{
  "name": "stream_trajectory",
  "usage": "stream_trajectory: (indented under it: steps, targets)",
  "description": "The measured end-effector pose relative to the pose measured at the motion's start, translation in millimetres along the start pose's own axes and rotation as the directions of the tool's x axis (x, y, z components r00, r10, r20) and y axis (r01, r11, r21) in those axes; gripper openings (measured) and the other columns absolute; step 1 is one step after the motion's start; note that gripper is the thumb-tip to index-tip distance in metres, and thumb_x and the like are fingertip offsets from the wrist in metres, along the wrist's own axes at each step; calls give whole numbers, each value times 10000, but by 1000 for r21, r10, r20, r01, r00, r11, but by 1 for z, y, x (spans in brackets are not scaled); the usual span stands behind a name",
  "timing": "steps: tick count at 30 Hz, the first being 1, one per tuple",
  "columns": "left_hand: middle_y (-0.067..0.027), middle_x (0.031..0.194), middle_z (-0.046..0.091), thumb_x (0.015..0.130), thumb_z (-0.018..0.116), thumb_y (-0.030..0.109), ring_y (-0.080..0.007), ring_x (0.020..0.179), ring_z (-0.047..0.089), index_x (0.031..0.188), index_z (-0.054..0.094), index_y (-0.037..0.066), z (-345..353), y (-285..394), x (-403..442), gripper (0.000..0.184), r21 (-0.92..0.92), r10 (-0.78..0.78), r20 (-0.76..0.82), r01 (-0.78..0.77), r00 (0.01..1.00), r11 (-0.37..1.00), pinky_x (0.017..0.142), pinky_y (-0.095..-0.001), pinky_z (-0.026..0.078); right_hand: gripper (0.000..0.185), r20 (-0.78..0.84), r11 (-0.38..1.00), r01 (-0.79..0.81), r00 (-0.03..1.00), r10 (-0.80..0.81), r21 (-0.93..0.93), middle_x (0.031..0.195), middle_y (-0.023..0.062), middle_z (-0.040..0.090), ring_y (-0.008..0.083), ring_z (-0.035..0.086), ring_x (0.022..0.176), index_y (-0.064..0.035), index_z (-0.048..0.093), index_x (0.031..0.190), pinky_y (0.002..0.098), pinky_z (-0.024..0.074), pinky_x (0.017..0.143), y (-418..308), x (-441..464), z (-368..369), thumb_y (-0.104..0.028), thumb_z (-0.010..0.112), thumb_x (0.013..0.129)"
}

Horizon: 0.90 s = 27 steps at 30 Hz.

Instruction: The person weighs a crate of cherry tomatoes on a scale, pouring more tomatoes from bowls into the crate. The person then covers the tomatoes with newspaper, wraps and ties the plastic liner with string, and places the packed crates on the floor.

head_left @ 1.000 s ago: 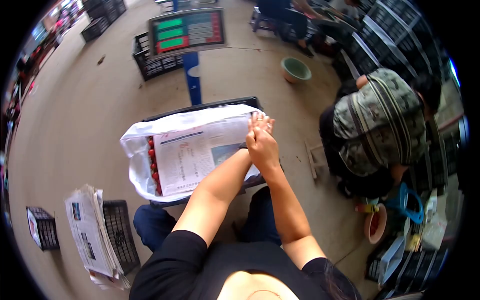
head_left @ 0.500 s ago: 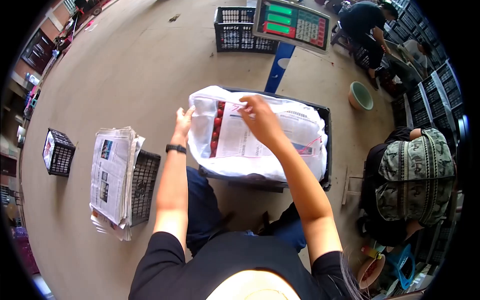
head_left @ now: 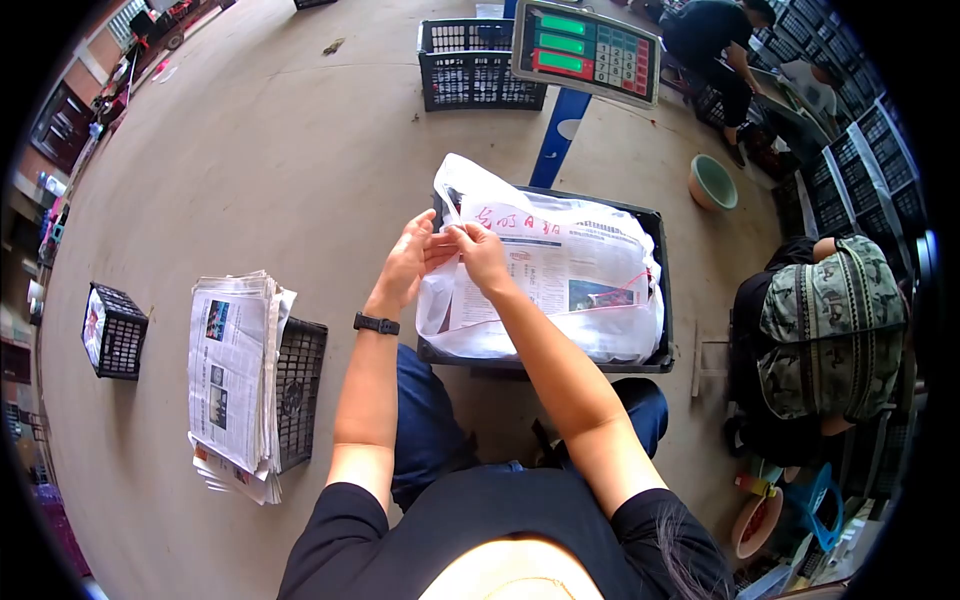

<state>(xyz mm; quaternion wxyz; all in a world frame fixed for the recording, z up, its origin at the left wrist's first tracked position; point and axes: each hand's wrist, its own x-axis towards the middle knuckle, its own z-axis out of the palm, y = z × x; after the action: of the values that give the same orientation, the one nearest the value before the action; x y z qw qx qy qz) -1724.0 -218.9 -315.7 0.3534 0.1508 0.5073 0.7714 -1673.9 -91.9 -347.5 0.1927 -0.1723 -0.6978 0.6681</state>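
A black plastic crate [head_left: 648, 368] sits in front of me, lined with a white plastic bag [head_left: 590, 345]. A printed newspaper sheet [head_left: 538, 278] with red lettering lies over the contents, and a thin red string [head_left: 630, 287] crosses its right part. My left hand [head_left: 405, 262] is at the crate's left side, fingers stretched toward the other hand, with nothing visible in it. My right hand [head_left: 480, 258] has its fingertips pinched together at the left edge of the newspaper and bag. What lies between those fingertips is too small to make out.
A scale display [head_left: 585, 50] stands on a blue post [head_left: 560, 140] behind the crate. Stacked newspapers [head_left: 235, 370] rest on a crate at left. Another black crate [head_left: 480, 80] is beyond. At right are a green basin [head_left: 712, 183] and a person with a patterned backpack [head_left: 830, 330].
My hands have come together at the left edge. The red round fruit that showed beside the newspaper is now covered, and the bag's left side has been drawn inward. The camera view has shifted slightly.
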Motion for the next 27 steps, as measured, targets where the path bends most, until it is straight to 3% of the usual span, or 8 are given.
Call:
stream_trajectory:
  steps: [3, 5, 8, 11, 15, 22, 24, 27]
  targets:
    - [-127, 1126, 503, 811, 600, 236, -243, 1038, 491, 1256, 357, 44, 1, -4, 4, 543, 510, 218, -11, -183, 976, 841, 923, -365, 382, 213, -10, 991, -59, 998, 58, -121, 727, 106, 618, 145, 549, 632, 4, 620, 776, 280, 425, 586, -4, -6, -29, -205, 588, 805]
    - [-131, 1199, 452, 740, 671, 202, -280, 1114, 432, 1265, 359, 76, 14, 1, 2, 623, 900, 485, 228, -373, 844, 225, 971, -387, 334, 216, -43, 951, 10, 999, -25, -309, 711, 117, 598, 181, 547, 644, 5, 619, 748, 304, 421, 596, -11, -12, -42, -205, 600, 792]
    - [-116, 1329, 332, 671, 701, 191, -327, 1250, 262, 1213, 439, 148, 26, -18, 26, 603, 862, 325, 412, -480, 851, 162, 1006, -418, 258, 242, -40, 816, 175, 971, -235, -551, 680, 152, 532, 296, 517, 692, 20, 591, 689, 359, 412, 631, -24, -20, -50, -205, 593, 778]
    - [-84, 1238, 463, 755, 572, 130, -286, 1233, 325, 933, 593, 98, 28, -54, 46, 181, 845, 404, 452, -527, 795, 92, 996, -440, 252, 252, 13, 997, 6, 1000, -5, -75, 754, 133, 587, 185, 534, 698, 15, 595, 814, 302, 412, 652, -7, -32, -41, -211, 485, 838]
    - [-44, 1128, 531, 810, 514, 201, -230, 1199, 368, 855, 602, 119, 31, -70, 43, 129, 855, 467, 501, -499, 728, -140, 978, -422, 258, 242, -87, 893, -45, 996, 7, -448, 767, 166, 583, 306, 551, 679, 11, 554, 805, 366, 433, 639, -15, -49, -35, -207, 452, 830]
    - [-41, 1069, 563, 866, 481, 247, -249, 1138, 413, 817, 587, 61, 53, -38, 44, 219, 901, 477, 422, -416, 771, -126, 950, -399, 256, 136, 55, 843, 436, 895, -442, -315, 676, 153, 526, 331, 539, 643, -23, 492, 683, 393, 438, 599, -109, -101, -64, -132, 544, 747]
    - [-64, 1038, 571, 838, 523, 214, -264, 1107, 449, 826, 560, 54, 72, -19, 25, 165, 822, 381, 546, -564, 747, -72, 962, -395, 267, 145, -74, 890, 412, 899, -432, -195, 671, 77, 511, 206, 511, 621, -12, 520, 770, 312, 418, 590, -100, -86, -117, -134, 486, 840]
    - [-59, 774, 578, 872, 484, 221, -224, 738, 553, 794, 534, 45, 94, -22, 27, 199, 767, 84, 606, -610, 791, 202, 658, -331, 424, 198, 105, 985, -110, 990, 96, 130, 685, 20, 495, 86, 474, 619, -27, 530, 881, 222, 401, 572, -82, -45, -193, -196, 432, 912]
